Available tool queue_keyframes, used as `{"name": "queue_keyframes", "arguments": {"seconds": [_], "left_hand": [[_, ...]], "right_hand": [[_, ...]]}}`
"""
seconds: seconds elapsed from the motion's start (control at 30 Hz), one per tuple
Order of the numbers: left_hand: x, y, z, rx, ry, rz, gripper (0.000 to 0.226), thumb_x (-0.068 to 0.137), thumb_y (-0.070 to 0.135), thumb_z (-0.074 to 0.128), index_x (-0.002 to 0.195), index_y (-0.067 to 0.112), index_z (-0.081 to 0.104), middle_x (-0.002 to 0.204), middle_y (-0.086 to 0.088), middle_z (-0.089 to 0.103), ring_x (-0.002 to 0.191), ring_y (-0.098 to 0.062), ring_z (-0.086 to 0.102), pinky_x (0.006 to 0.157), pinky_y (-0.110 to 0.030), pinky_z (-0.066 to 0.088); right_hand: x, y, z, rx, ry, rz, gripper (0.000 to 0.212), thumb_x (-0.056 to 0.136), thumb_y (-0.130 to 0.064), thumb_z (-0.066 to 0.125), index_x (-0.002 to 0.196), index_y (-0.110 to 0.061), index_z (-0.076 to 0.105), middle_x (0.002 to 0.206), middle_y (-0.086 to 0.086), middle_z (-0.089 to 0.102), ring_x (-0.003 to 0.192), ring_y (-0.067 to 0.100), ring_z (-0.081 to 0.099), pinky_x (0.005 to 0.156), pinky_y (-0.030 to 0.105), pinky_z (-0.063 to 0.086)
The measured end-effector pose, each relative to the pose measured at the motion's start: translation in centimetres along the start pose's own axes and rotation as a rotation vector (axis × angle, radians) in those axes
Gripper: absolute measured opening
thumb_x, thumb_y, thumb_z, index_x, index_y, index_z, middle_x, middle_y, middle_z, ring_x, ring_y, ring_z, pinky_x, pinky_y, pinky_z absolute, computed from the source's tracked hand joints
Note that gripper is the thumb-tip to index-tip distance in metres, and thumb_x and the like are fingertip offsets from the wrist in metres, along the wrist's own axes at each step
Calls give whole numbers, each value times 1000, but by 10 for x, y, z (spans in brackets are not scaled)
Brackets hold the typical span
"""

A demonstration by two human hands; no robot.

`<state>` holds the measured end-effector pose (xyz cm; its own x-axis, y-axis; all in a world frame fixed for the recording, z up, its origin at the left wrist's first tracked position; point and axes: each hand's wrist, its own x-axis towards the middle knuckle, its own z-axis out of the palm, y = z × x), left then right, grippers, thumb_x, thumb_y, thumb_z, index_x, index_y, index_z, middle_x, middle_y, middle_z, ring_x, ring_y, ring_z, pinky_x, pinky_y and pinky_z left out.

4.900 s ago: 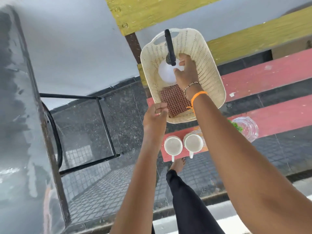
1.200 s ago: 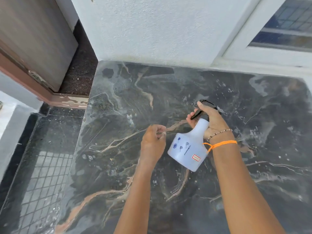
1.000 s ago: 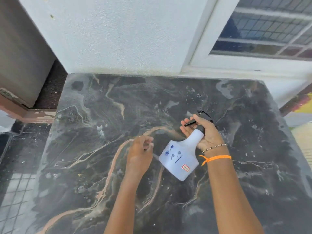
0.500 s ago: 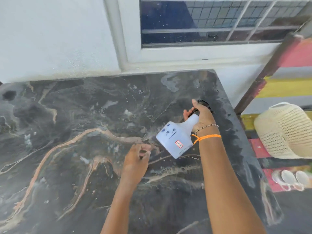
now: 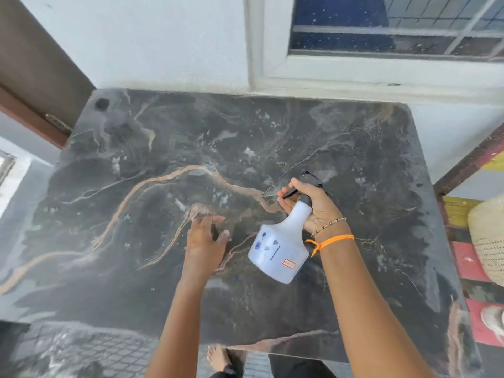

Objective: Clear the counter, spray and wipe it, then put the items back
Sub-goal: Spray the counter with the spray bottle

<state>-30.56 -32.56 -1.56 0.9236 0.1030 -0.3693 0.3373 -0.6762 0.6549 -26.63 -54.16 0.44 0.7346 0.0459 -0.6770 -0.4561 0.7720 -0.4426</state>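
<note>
Compared with half a second ago, the view swings back left: the cream basket (image 5: 488, 238) now shows only at the right edge, and the left hand (image 5: 205, 242) has uncurled. Left hand: fingers spread and relaxed, low over the dark marble desk (image 5: 136, 165) near its middle, holding nothing; whether it touches the surface cannot be told. Right hand (image 5: 313, 205): fingers wrapped round the neck and black trigger of the white spray bottle (image 5: 278, 249), gripping it tilted above the desk, body toward the near side, nozzle toward the far side. An orange thread (image 5: 331, 240) circles the right wrist. A window (image 5: 395, 23) stands beyond the desk's far edge.
</note>
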Motion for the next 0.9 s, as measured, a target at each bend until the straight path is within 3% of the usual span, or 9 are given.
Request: {"name": "queue_keyframes", "arguments": {"seconds": [0.17,0.27,0.43,0.53,0.63,0.73,0.8,0.9], "left_hand": [[-35,-65,-54,8,197,-100,54,76,10,72,125,14,51,128,-11,43,118,-30,43,105,-38,33],[-57,-105,-87,38,278,-182,67,70,8,76,130,9,46,133,-15,43,121,-33,42,106,-43,31],[-93,-161,-121,-77,372,-192,68,69,3,74,130,8,47,130,-14,45,117,-31,47,97,-46,41],[-103,-179,-126,-64,386,-115,61,70,6,71,128,6,49,127,-14,47,114,-30,49,96,-45,40],[-100,-186,-125,4,331,-16,63,69,11,72,128,5,49,128,-14,47,116,-30,47,97,-41,37],[-90,-184,-115,85,172,67,72,70,16,75,133,12,42,139,-9,38,133,-27,33,108,-45,26],[-82,-176,-103,138,63,122,77,71,19,76,137,18,37,146,-4,31,142,-27,18,114,-50,15],[-77,-154,-82,179,-77,211,81,72,21,75,140,23,31,152,0,21,146,-23,2,118,-46,1]], "right_hand": [[-9,99,70,-277,-197,236,25,92,-11,51,69,-5,54,64,8,55,73,19,58,61,31,60],[-18,163,114,-460,-265,319,27,93,-10,50,66,-6,52,51,4,56,62,15,57,58,31,59],[-30,248,165,-582,-203,346,24,94,-12,50,70,-7,47,42,5,42,32,10,46,43,25,55],[-32,266,172,-569,-178,332,24,92,-12,54,69,-6,49,36,3,45,30,10,46,43,25,55],[-39,260,158,-467,-178,322,25,91,-12,56,67,-5,52,43,4,55,44,13,57,50,26,57],[-49,239,132,-391,-151,216,24,91,-11,53,68,-4,56,51,5,62,70,18,60,56,27,59],[-59,221,108,-333,-91,139,24,92,-12,52,70,-4,56,55,6,63,76,20,60,57,27,59],[-75,197,77,-237,58,44,24,93,-13,51,70,-5,55,62,8,59,74,20,59,55,26,59]]}}
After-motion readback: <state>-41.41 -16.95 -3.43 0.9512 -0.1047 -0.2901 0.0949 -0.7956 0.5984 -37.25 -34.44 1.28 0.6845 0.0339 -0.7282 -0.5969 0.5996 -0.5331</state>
